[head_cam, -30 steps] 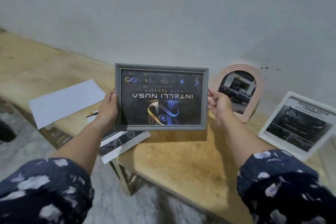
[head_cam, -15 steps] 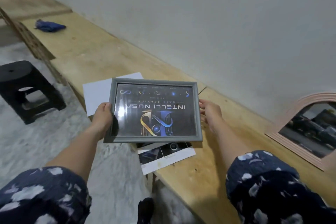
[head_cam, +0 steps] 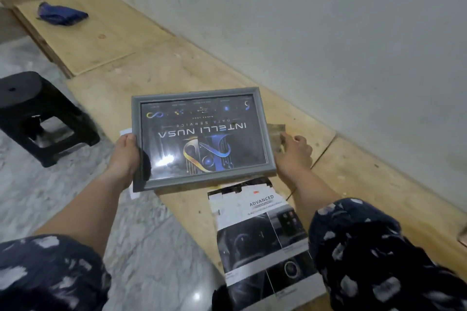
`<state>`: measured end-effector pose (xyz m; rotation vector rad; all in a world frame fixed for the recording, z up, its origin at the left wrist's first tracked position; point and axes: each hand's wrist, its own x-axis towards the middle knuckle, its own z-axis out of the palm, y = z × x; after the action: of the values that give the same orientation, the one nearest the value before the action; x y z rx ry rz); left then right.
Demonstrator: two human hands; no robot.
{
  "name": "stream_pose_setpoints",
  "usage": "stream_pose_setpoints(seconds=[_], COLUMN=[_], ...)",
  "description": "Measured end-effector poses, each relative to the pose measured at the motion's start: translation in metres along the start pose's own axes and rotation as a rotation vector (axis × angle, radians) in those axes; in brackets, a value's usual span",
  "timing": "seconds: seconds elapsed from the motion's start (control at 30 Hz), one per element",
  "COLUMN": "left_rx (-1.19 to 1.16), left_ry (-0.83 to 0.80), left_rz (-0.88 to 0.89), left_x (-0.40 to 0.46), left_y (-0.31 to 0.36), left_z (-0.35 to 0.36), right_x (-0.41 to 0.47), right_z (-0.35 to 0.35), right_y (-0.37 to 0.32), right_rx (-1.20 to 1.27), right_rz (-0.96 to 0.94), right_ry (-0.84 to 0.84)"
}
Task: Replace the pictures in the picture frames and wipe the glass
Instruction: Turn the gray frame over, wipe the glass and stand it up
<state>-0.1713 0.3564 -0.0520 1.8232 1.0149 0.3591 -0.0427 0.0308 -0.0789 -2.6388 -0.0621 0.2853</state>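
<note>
You are lowering the grey frame (head_cam: 202,139), upright a second ago, flat toward the desk (head_cam: 353,179), left hand (head_cam: 125,156) clamped on its edge, right hand (head_cam: 294,153) opening beside it, so the blue cloth (head_cam: 62,14) is probably next

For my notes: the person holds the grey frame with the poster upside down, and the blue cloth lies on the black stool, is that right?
Not quite: the head view shows the blue cloth on the wooden bench, not the black stool. The grey frame point stands.
</note>
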Motion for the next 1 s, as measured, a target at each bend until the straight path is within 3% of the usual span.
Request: stream_pose_setpoints(seconds=[0.17, 0.27, 0.37, 0.67, 1.0], left_rx=[-0.006, 0.004, -0.023, 0.008, -0.027], left_ry=[0.005, -0.015, -0.059, -0.278, -0.475], left_rz=[-0.038, -0.027, -0.071, 0.000, -0.057], left_x=[0.026, 0.033, 0.032, -0.002, -0.113], left_y=[-0.001, -0.005, -0.002, 0.031, 0.027], left_z=[-0.005, -0.007, -0.003, 0.052, 0.156], right_x=[0.034, 0.039, 0.031, -0.018, -0.141], right_z=[0.014, 0.019, 0.017, -0.055, -0.117], right_y=[-0.010, -0.011, -0.018, 0.051, 0.158], right_rx=[-0.105, -0.157, 0.047, 0.442, 0.827], right_rz=[-0.143, -0.195, -0.174, 0.271, 0.465], right_ry=[-0.187, -0.130, -0.035, 0.218, 0.449])
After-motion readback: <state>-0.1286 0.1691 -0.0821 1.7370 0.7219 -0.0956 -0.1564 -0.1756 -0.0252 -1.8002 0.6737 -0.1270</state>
